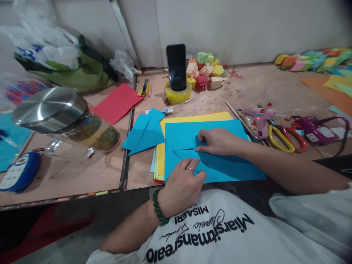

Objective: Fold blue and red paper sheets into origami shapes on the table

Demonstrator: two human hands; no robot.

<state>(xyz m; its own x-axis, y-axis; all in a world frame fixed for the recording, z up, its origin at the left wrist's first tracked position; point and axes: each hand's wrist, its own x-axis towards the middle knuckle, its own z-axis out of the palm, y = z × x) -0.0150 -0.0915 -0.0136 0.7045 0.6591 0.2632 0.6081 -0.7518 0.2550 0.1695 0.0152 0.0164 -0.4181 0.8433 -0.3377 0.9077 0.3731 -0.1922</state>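
A small folded piece of blue paper lies on a large blue sheet of paper, and the two blend in colour. My right hand pinches its right side between thumb and curled fingers. Close below, my left hand has its fingers bent together on the lower part of the folded paper, hiding that edge. It wears a ring and a green bead bracelet. Under the blue sheet is a stack of yellow and other coloured paper. More folded blue pieces lie just left of the stack.
A phone stands in a yellow tape roll, beside several paper cubes. Rightward are a pink glue gun, scissors and a purple device. A lidded glass jar and red paper lie left.
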